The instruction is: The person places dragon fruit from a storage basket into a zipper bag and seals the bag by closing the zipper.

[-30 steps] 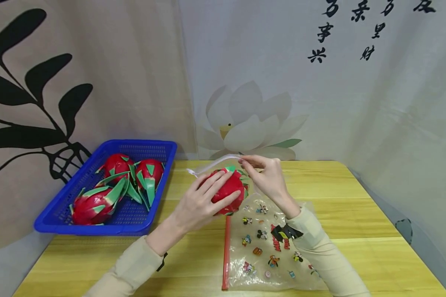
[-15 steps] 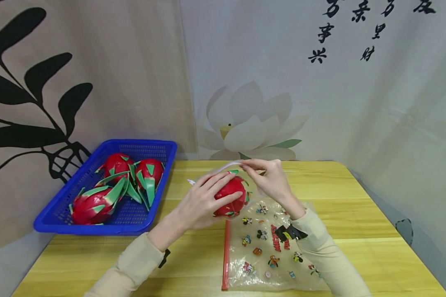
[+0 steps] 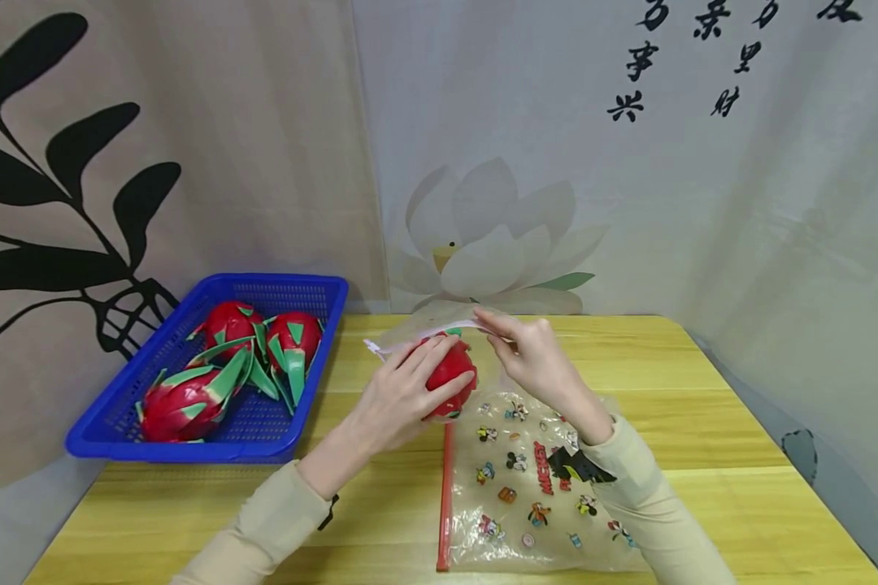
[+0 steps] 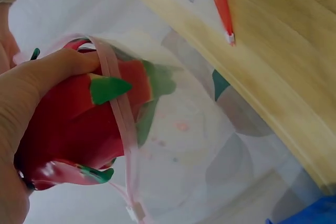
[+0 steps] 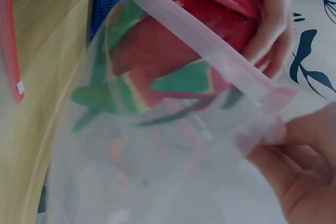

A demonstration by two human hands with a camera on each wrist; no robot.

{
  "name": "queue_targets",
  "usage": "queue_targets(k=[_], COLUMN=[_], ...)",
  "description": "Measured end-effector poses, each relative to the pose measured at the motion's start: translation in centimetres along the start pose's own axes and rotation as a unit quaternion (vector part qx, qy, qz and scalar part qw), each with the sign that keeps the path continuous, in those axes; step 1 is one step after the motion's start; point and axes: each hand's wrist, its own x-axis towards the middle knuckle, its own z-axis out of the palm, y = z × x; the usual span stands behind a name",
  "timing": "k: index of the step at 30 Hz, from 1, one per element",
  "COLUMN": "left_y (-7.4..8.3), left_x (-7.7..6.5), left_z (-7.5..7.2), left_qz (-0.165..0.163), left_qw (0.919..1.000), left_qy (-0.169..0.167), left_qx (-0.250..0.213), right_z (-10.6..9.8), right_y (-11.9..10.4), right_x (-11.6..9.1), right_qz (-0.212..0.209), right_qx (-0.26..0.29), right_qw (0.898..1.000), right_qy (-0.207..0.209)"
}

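Observation:
My left hand (image 3: 406,394) grips a red dragon fruit (image 3: 449,378) with green scales; its far end is inside the mouth of a clear zip bag (image 5: 152,177). The pinkish zip strip (image 4: 119,103) crosses over the fruit in the left wrist view, with a white slider (image 4: 135,212) at one end. My right hand (image 3: 534,357) pinches the rim of that bag between thumb and fingers, as the right wrist view shows. Below the hands, a second clear bag (image 3: 512,504) with cartoon prints and a red zip edge lies flat on the table.
A blue plastic basket (image 3: 88,431) at the left holds 3 dragon fruits (image 3: 183,406). The wooden table (image 3: 710,422) ends at a curtain (image 3: 263,162) printed with leaves, a lotus and characters.
The dragon fruit has shifted a little left, deeper within the left hand's grip. My right hand has turned slightly, and the bag's rim now stands higher above the fruit.

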Motion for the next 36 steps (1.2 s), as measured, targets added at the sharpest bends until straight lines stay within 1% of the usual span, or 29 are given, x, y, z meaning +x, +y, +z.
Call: queue_targets(k=[3, 5, 7, 10, 12, 14, 17, 19, 21, 23, 26, 28, 30, 32, 36], left_y=[0.3, 0.5, 0.8, 1.0, 1.2, 1.4, 1.7, 1.7, 1.8, 1.7, 1.7, 1.6, 1.6, 1.7, 2.0], left_x=[0.1, 0.2, 0.3, 0.4, 0.5, 0.5, 0.6, 0.7, 0.7, 0.6, 0.6, 0.5, 0.5, 0.5, 0.5], left_z=[0.0, 0.0, 0.0, 0.2, 0.3, 0.5, 0.6, 0.7, 0.8, 0.9, 1.1, 1.2, 1.2, 1.3, 1.5], left_qz=[0.005, 0.003, -0.006, -0.026, -0.036, -0.039, -0.038, -0.041, -0.047, -0.052, -0.053, -0.051, -0.047, -0.04, -0.014], left_qw=[0.9999, 0.9999, 0.9998, 0.9994, 0.9989, 0.9988, 0.9989, 0.9987, 0.9984, 0.9982, 0.9982, 0.9984, 0.9986, 0.9988, 0.9993], left_qy=[0.007, 0.007, 0.008, 0.015, 0.02, 0.021, 0.018, 0.016, 0.014, 0.011, 0.006, 0.006, 0.009, 0.014, 0.02], left_qx=[0.006, 0.011, 0.016, 0.019, 0.022, 0.021, 0.023, 0.024, 0.028, 0.029, 0.027, 0.025, 0.024, 0.024, 0.03], right_z=[0.2, 0.3, 0.4, 0.5, 0.5, 0.6, 0.7, 0.7, 0.6, 0.5, 0.2, 0.0, -0.2, -0.2, 0.0], right_y=[0.2, 0.3, 0.4, 0.5, 0.6, 0.7, 0.6, 0.5, 0.4, 0.4, 0.5, 0.6, 0.6, 0.6, 0.8], right_x=[0.1, 0.1, 0.0, -0.1, -0.2, -0.2, -0.3, -0.4, -0.6, -0.7, -0.8, -0.8, -0.8, -0.8, -0.7], right_qz=[-0.006, -0.006, -0.005, -0.018, -0.035, -0.053, -0.073, -0.078, -0.074, -0.062, -0.038, -0.023, -0.009, 0.004, 0.014], right_qx=[0.02, 0.033, 0.04, 0.037, 0.022, 0.003, -0.056, -0.094, -0.119, -0.1, -0.04, 0.0, 0.022, 0.033, 0.036], right_qw=[0.999, 0.999, 0.998, 0.998, 0.997, 0.996, 0.992, 0.988, 0.986, 0.991, 0.998, 0.999, 0.999, 0.999, 0.999], right_qy=[0.036, 0.043, 0.047, 0.055, 0.066, 0.075, 0.088, 0.092, 0.088, 0.065, 0.011, -0.022, -0.041, -0.043, -0.018])
